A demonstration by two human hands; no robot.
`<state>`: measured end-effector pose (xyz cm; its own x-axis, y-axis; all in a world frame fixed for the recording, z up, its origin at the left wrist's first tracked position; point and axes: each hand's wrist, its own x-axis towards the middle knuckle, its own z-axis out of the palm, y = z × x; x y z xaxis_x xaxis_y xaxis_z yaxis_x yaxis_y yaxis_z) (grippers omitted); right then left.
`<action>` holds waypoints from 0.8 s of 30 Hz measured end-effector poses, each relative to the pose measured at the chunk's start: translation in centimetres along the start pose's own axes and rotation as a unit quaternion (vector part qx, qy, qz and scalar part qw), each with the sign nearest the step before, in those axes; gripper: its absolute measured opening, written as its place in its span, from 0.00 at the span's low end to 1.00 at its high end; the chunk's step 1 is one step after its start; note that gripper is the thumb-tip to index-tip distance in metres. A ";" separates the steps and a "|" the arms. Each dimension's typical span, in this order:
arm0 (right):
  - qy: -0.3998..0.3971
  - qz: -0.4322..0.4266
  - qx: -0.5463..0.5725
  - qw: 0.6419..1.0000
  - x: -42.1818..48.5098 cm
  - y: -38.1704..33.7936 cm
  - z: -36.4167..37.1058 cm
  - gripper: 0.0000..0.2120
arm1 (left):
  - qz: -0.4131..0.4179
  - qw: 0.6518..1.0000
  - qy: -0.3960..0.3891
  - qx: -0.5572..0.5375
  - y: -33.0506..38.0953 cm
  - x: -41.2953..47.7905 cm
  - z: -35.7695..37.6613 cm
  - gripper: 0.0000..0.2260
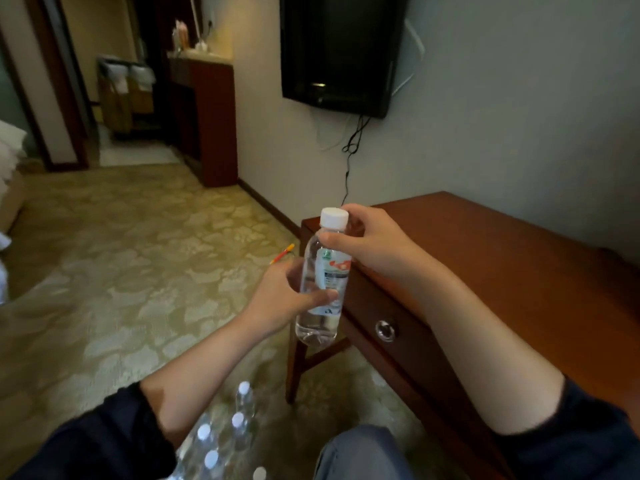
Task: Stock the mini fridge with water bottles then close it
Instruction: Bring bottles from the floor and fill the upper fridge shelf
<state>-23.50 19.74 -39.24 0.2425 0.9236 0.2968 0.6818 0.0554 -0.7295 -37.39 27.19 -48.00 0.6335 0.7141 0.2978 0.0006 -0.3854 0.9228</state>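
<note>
A clear water bottle (323, 282) with a white cap and a white-and-red label is held upright in front of me. My left hand (284, 299) grips its lower body, thumb across the label. My right hand (367, 240) grips its neck just under the cap. A pack of several more bottles (225, 441) with white caps stands on the carpet below my left forearm. No mini fridge is in view.
A brown wooden desk (485, 258) with a drawer knob (385, 330) stands to the right against the wall. A black TV (341, 50) hangs above. A red-and-yellow pen (282, 253) lies on the patterned carpet. A dark wooden cabinet (207, 119) stands further back.
</note>
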 end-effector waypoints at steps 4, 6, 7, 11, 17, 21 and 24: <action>0.025 0.001 -0.012 1.000 -2.7 -1.1 -5.1 0.12 | 0.043 0.999 -0.025 -0.003 5.0 0.9 2.8 0.20; 0.040 0.000 -0.021 0.999 -4.3 -1.4 -7.7 0.13 | 0.066 0.997 -0.042 0.004 7.1 1.4 4.5 0.19; 0.048 0.003 -0.027 0.998 -5.1 -1.4 -8.8 0.16 | 0.077 0.996 -0.052 0.005 8.1 1.7 5.4 0.20; 0.096 0.008 -0.041 0.994 -8.5 -1.2 -13.5 0.29 | 0.101 0.989 -0.108 -0.018 12.3 2.5 9.8 0.20; 0.213 0.028 -0.082 0.973 -13.7 -0.4 -20.9 0.29 | 0.149 0.972 -0.181 -0.025 18.2 4.3 17.7 0.13; 0.278 0.037 -0.102 0.955 -16.8 -0.2 -25.8 0.23 | 0.177 0.960 -0.214 -0.022 21.7 5.4 23.3 0.12; 0.317 0.050 -0.095 0.942 -18.8 0.0 -29.5 0.21 | 0.193 0.950 -0.242 -0.031 24.6 6.0 27.2 0.10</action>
<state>-7.71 -8.76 -26.66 0.6340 0.5051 0.5856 0.7308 -0.1438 -0.6673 -12.53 6.17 -30.14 0.8592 0.1689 0.4829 -0.3392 -0.5187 0.7848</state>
